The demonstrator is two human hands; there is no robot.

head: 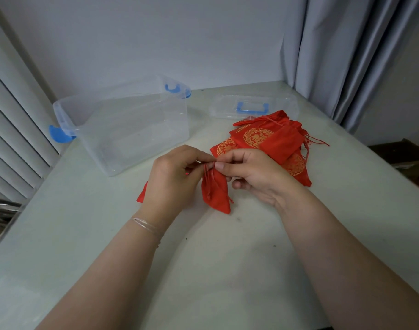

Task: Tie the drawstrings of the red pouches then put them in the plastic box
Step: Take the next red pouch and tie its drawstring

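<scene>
— Head view, mid-bench: left hand (pixel 172 179) and right hand (pixel 249 175), fingertips pinched together on drawstrings of a red pouch (pixel 215 194).

— And beyond? Clear plastic box (pixel 132 125) standing open, far left; heap of red pouches (pixel 270 144) right, beside lid (pixel 253 107).

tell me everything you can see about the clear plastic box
The plastic box is a clear, deep rectangular tub with blue latch clips at both ends. It stands upright and open on the pale table, left of the pile of red pouches, and looks empty. Its lid lies apart. Neither hand touches it.
</scene>
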